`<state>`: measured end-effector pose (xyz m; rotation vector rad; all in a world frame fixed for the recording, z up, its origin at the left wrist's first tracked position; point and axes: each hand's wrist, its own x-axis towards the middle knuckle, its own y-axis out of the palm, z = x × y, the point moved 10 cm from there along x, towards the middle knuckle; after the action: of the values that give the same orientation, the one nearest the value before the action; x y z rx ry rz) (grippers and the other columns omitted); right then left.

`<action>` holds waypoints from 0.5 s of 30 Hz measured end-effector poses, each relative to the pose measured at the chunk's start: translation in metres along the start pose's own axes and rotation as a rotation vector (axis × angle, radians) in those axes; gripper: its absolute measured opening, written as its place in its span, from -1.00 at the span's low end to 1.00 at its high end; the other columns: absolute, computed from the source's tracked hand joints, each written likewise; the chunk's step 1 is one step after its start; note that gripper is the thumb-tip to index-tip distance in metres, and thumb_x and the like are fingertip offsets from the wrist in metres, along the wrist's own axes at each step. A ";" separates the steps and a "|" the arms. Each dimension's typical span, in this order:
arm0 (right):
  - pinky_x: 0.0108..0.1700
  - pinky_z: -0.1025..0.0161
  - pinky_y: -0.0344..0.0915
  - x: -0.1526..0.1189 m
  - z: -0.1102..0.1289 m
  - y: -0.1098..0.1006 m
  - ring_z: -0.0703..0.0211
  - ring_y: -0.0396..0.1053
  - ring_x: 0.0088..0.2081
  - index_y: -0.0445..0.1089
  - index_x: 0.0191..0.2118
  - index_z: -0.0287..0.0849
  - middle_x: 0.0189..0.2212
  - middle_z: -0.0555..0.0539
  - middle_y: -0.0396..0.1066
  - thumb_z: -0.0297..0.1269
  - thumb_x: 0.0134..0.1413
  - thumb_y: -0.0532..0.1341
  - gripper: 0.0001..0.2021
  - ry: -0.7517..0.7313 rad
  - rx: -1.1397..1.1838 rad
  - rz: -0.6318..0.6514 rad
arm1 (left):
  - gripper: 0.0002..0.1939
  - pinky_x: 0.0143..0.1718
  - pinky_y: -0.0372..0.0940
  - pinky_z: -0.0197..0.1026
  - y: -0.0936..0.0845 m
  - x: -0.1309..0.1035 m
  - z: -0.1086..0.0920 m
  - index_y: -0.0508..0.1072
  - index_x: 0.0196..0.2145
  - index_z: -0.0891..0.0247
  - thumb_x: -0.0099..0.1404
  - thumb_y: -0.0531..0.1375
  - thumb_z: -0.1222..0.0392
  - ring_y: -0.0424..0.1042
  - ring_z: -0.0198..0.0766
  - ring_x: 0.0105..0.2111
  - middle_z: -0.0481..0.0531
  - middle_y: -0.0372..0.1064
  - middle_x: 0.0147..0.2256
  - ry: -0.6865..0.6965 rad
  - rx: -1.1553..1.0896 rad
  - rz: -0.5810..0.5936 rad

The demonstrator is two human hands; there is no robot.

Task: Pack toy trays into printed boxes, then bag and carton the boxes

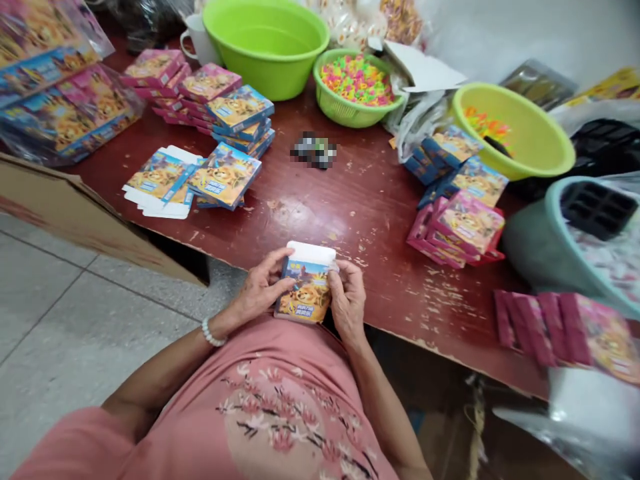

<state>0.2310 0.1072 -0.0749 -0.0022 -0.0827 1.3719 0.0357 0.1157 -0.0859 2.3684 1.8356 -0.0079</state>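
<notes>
Between my two hands, near the front edge of the table, is a small blue and yellow cardboard box (306, 293) with a cartoon print. Its white top flap (311, 252) stands up at the end away from me. My left hand (263, 283) grips the left side, thumb on the printed front. My right hand (347, 297) holds the right side near the upper corner, thumb bent against the edge. The fingers behind the box are hidden. Flat unfolded blue box blanks (160, 177) lie to the left, beside a short stack of blue boxes (226, 175).
Pink boxes (210, 81) are stacked at the back left. Behind them stands a green basin (267, 73). A green basket (350, 120) holds small colourful pieces. To the right are a yellow basin (543, 150), more pink boxes (467, 223) and a teal bucket (530, 230).
</notes>
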 end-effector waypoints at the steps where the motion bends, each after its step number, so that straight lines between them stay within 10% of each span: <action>1: -0.12 0.19 0.45 -0.001 0.001 -0.005 0.15 0.52 -0.22 0.40 0.01 -0.09 -0.21 -0.05 0.56 0.02 0.28 0.28 -0.66 -0.021 -0.046 -0.002 | -0.43 -0.04 0.49 -0.19 0.001 0.001 -0.002 0.34 0.26 0.21 0.35 0.33 0.15 0.59 -0.17 -0.04 0.12 0.57 0.02 -0.006 0.027 0.022; 8: -0.12 0.16 0.44 0.010 -0.001 -0.019 0.10 0.52 -0.19 0.50 -0.32 -0.12 -0.20 -0.10 0.60 -0.01 0.20 0.36 -0.72 -0.042 -0.082 0.073 | -0.79 -0.15 0.35 -0.25 0.001 0.009 -0.041 0.54 -0.22 0.26 0.47 0.19 0.09 0.46 -0.27 -0.24 0.01 0.51 -0.26 0.168 0.440 -0.014; 15: -0.15 0.18 0.41 0.009 0.027 -0.020 0.15 0.50 -0.24 0.55 -0.14 -0.07 -0.27 -0.04 0.56 -0.17 0.30 0.28 -0.85 -0.289 -0.254 0.150 | -0.66 -0.23 0.38 -0.26 0.001 0.016 -0.034 0.50 0.10 0.24 0.40 0.26 0.19 0.51 -0.29 -0.30 0.04 0.56 -0.19 0.222 0.451 -0.062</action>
<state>0.2508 0.1112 -0.0462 -0.0237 -0.5073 1.4958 0.0376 0.1351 -0.0537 2.6952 2.2076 -0.1932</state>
